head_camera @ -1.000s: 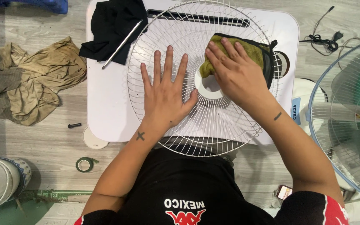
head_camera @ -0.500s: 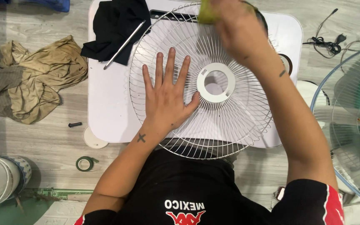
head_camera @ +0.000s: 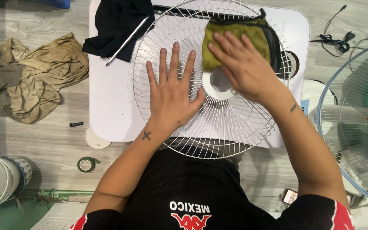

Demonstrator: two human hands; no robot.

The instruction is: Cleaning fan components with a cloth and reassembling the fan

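Observation:
A round white wire fan guard lies flat on a small white table. My left hand rests on the guard's left half, palm down with fingers spread, beside the white centre ring. My right hand presses an olive-green cloth with a black edge onto the wires at the upper right of the ring.
A black cloth and a metal rod lie at the table's back left. A tan rag, a black bolt, a white disc and a green tape roll are on the floor to the left. Another fan stands at right.
My right hand swept the cloth to the guard's far rim and has come back toward the centre ring. My left hand stayed flat in place.

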